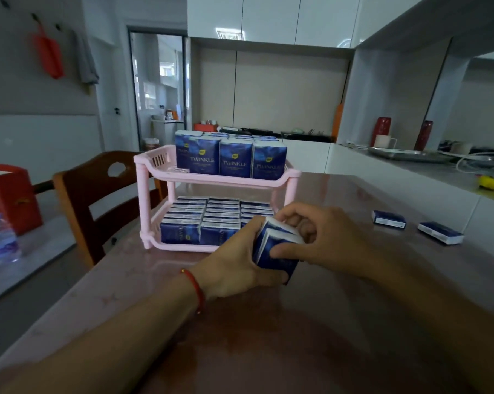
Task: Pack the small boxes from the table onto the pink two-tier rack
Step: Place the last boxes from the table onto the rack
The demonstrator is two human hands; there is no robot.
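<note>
Two tiers of the pink rack (217,177) at twelve o'clock are already crowded: upright blue boxes (235,160) fill most of the upper shelf, and the lower shelf holds tight rows (208,220) standing on edge, with what looks like a free slot only at its right front corner, partly hidden by the hands. Nearer, on the reddish table (268,336), both hands meet just in front of that corner. The left hand (234,260) cups a small bundle of boxes (274,251) from its nine o'clock side, fingers curled under and around it; the right hand (328,237) closes on it from three o'clock, thumb pressed to the near face and fingers bent over the far top edge. The bundle sits between the two palms, its long axis tilted up toward twelve, so the gap lies straight ahead and just beyond the fingertips. I judge the coming move to be a short push forward and down into that corner, with the left hand nearer the rack. Smallest, two loose boxes (389,218) (440,233) lie flat at two o'clock, well apart from either hand.
</note>
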